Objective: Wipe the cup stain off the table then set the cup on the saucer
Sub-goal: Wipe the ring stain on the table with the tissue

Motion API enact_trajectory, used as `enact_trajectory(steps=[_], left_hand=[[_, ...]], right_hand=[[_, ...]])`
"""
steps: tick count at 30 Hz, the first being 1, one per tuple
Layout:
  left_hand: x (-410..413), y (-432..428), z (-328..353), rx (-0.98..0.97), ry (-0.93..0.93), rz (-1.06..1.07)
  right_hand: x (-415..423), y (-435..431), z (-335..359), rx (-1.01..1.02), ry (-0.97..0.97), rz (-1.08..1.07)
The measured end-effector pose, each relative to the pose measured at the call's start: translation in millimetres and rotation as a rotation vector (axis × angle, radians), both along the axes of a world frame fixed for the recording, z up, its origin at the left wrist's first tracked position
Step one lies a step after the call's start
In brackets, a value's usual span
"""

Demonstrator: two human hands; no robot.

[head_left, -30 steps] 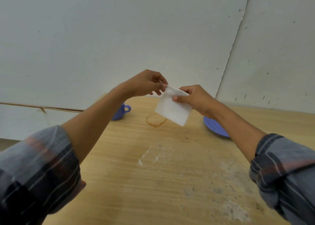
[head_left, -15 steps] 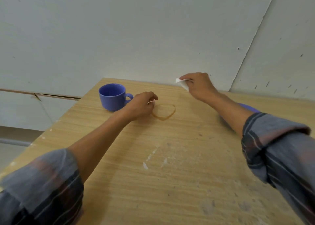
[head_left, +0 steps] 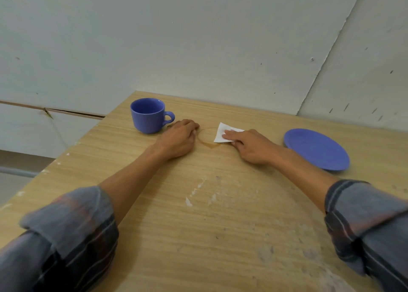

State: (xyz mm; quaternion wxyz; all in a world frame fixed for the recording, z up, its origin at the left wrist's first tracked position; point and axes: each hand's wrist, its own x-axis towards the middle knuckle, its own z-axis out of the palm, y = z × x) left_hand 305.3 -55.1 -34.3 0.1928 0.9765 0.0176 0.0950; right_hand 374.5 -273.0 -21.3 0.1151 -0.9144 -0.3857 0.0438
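Now the right hand (head_left: 251, 147) presses a white paper napkin (head_left: 223, 132) flat-fingered onto the right edge of the brown ring stain (head_left: 206, 142) on the wooden bench (head_left: 198, 225). The left hand (head_left: 178, 140) rests loosely curled, holding nothing, between the stain and the upright blue cup (head_left: 149, 116). The blue saucer (head_left: 318, 149) lies beyond the right hand.

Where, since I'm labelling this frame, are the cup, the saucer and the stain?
cup (head_left: 147, 117): head view, on its outer wall.
saucer (head_left: 316, 149): head view, on its bare middle.
stain (head_left: 208, 145): head view, on the brown ring's near arc.
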Motion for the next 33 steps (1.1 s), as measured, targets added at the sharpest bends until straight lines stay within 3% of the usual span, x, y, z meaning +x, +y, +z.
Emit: enact_trajectory(steps=[5, 8, 11, 14, 17, 25, 33], left_hand=[[-1.6, 0.6, -1.0, 0.02, 0.004, 0.006], [-1.7, 1.0, -1.5, 0.023, -0.001, 0.008], [-0.7, 1.0, -1.3, 0.024, 0.002, 0.002], [0.2, 1.2, -2.3, 0.023, 0.001, -0.003], [1.0, 2.9, -3.3, 0.02, -0.009, -0.005], [3.2, 5.4, -6.0, 0.024, -0.012, -0.001], [2.4, 3.6, -5.9, 0.019, -0.014, 0.008]], right_hand=[[-32.6, -18.4, 13.2, -0.073, 0.019, 0.086], [-33.7, -28.2, 48.3, -0.113, 0.238, 0.069], [-14.4, -28.0, 74.1, 0.25, 0.439, -0.027], [17.8, -10.5, 76.6, 0.491, 0.188, -0.213], [31.2, 12.9, 61.3, 0.425, 0.04, -0.279], [14.6, 28.0, 6.2, 0.021, 0.046, -0.091], [-44.0, -1.8, 8.3, -0.057, 0.012, 0.098]])
